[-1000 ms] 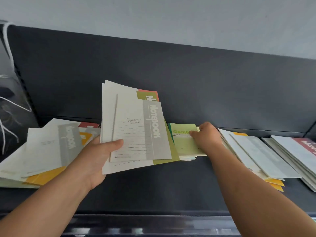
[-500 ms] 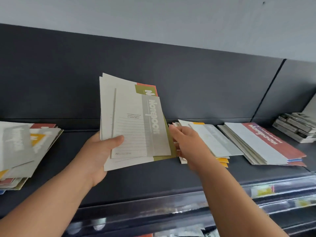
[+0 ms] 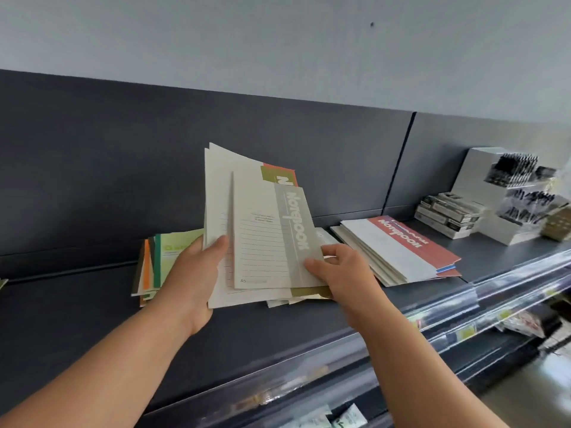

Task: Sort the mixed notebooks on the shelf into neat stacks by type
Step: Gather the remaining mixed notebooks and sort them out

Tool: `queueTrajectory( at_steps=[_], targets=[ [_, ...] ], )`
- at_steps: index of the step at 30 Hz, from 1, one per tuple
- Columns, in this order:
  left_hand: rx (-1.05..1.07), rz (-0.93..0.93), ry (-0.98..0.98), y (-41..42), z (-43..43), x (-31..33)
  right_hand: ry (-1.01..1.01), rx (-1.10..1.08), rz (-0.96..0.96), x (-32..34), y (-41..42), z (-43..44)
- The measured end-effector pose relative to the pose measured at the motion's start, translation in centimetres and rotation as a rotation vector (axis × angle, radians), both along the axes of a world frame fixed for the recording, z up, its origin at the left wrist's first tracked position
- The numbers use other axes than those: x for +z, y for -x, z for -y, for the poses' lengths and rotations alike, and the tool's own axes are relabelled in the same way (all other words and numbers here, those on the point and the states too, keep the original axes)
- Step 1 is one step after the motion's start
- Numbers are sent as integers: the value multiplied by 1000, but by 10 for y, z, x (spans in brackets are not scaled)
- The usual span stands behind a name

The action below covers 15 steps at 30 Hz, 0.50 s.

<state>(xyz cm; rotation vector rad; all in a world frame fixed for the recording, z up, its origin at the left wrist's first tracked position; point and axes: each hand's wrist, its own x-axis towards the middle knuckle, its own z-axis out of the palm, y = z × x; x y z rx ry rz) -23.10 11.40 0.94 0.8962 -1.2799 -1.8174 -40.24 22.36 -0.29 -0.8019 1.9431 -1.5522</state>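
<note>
My left hand (image 3: 194, 273) grips a fanned bundle of notebooks (image 3: 256, 230) by its lower left edge, tilted up above the dark shelf (image 3: 77, 319). The top one has a grey "Notebook" band; olive and red covers show behind it. My right hand (image 3: 340, 271) pinches the bundle's lower right corner with thumb and fingers. Behind my left hand lies a small stack of green and orange books (image 3: 160, 257). To the right rests a stack topped by a red-banded notebook (image 3: 398, 248). More white notebooks lie partly hidden under the bundle.
Boxed items (image 3: 445, 214) and a white display of dark pens (image 3: 506, 193) stand at the shelf's far right. A clear price rail (image 3: 463, 307) runs along the front edge, with lower shelves beneath. The dark back panel rises behind the stacks.
The view has swung right, and the left pile is out of frame. My right hand left the green book and the right-hand stack and now pinches the held bundle's corner.
</note>
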Motion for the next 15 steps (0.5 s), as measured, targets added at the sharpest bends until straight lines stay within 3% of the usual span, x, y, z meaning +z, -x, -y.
queueTrajectory(
  at_steps=[5,15],
  targets=[
    [16,39,47,13,14,5,-50,-128,-94,6,25,2],
    [252,34,39,17,14,12,-71,-116,13,-15,110,17]
  ],
)
